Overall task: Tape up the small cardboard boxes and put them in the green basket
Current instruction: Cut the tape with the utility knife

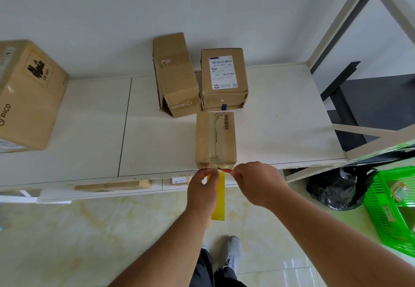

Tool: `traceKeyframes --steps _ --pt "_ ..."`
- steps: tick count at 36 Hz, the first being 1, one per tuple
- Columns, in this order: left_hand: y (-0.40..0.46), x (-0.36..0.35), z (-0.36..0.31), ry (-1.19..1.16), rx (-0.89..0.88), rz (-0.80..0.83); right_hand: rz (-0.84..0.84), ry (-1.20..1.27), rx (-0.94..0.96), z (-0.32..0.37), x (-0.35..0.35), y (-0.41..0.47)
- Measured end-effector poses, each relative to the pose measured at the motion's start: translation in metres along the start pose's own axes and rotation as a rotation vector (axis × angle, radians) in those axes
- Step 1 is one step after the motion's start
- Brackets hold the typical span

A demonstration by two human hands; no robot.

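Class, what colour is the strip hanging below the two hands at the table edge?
Yellow; the strip shows best in the head view.

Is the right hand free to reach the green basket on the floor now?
Probably not yet: the right hand pinches tape at the nearest box. The path to the green basket looks unobstructed.

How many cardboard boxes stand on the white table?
4: a large box far left, a tilted box in the middle, a labelled box beside it, and the nearest box at the front edge.
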State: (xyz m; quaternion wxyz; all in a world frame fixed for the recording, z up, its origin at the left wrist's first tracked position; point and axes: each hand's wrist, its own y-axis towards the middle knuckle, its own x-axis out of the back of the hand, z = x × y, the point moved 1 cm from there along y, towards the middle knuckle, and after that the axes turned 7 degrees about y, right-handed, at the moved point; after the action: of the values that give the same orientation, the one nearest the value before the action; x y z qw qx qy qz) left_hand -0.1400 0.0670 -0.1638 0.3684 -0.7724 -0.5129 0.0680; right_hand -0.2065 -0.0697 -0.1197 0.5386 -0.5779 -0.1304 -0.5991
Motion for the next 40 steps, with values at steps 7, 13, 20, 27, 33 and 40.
traceKeyframes --steps 7,13,20,27,33,40 --pt "0.001 0.002 0.002 -0.024 0.007 0.012 0.04 -0.089 -0.139 -0.033 0.005 -0.001" --pt "0.002 0.004 0.001 -0.023 0.0 0.014 -0.182 -0.094 -0.2 -0.049 0.018 0.023" --pt "0.004 0.005 -0.001 0.011 -0.021 0.01 -0.305 0.12 -0.016 -0.038 0.018 0.045" --pt "0.006 0.006 0.001 0.013 -0.074 -0.008 -0.264 -0.085 0.481 0.005 -0.001 0.04" --pt "0.007 0.008 -0.001 0.059 -0.09 -0.01 -0.339 -0.201 0.451 0.016 -0.005 0.054" --pt "0.001 0.027 0.025 0.271 -0.025 -0.024 -0.444 -0.21 0.4 0.022 -0.012 0.06"
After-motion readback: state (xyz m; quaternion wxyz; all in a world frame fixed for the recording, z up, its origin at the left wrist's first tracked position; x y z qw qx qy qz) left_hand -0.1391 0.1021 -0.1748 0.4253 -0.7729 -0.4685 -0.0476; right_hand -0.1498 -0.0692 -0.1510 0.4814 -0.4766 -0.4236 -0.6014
